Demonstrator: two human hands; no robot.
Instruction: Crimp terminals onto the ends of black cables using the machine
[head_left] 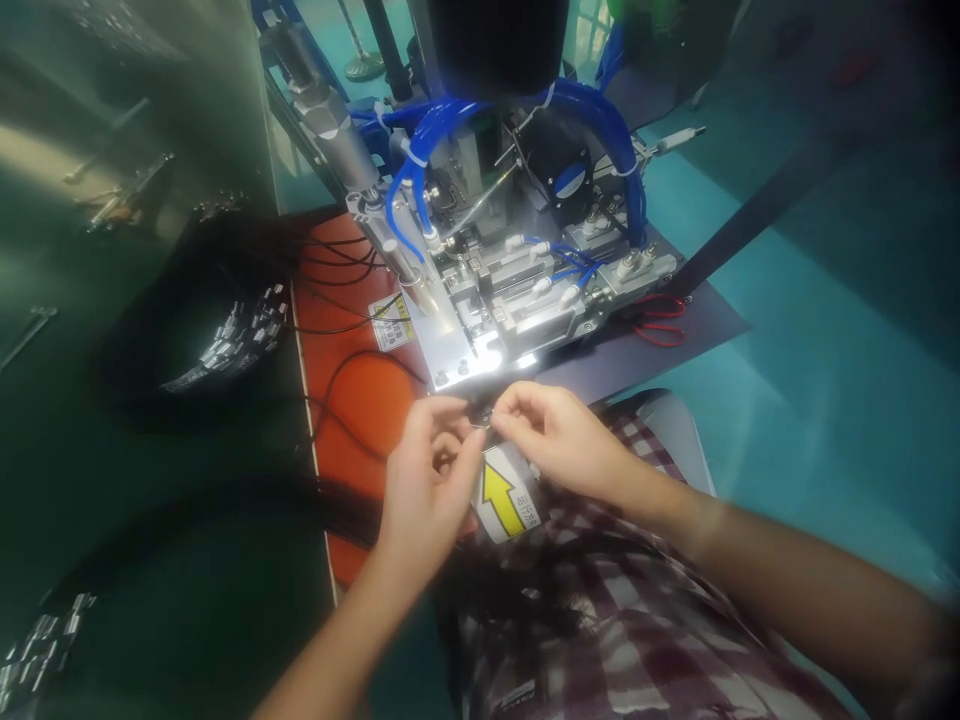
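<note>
My left hand [427, 475] and my right hand [562, 435] meet just in front of the machine, fingertips nearly touching. Between them they pinch a small shiny metal piece [486, 422], too small and blurred to name exactly. The left thumb and forefinger close on it from the left, the right fingertips from the right. Below the fingers is a white label with a yellow arrow [504, 500]. Directly beyond the hands, a brightly lit metal pneumatic machine [517, 300] carries thick blue air hoses [442, 125].
An orange-red board [337, 390] lies under the machine's left side, crossed by thin black cables [352, 355]. Further left, bundles of black cables with shiny metal ends [240, 335] rest on a dark green surface. Red wire [660, 325] loops at the machine's right.
</note>
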